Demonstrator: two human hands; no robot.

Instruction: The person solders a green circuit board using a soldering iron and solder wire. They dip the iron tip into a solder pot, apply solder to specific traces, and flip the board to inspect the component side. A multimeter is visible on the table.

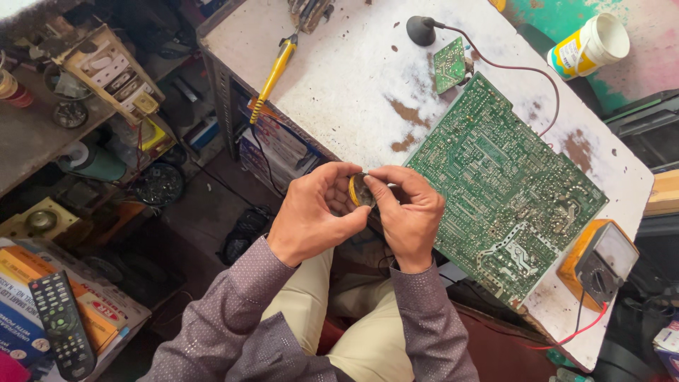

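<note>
Both my left hand and right hand are pinched shut on this little yellow-rimmed round tin, held beside the big green circuit board. Feels light, stiff, probably slippery, so I'm gripping the rim.

We saw a small round tin, yellow rim, dull grey face, tipped up on edge so its flat side faced the camera. It sat pinched between both sets of fingertips, just off the near edge of the worn white table, beside the big green circuit board.
</note>
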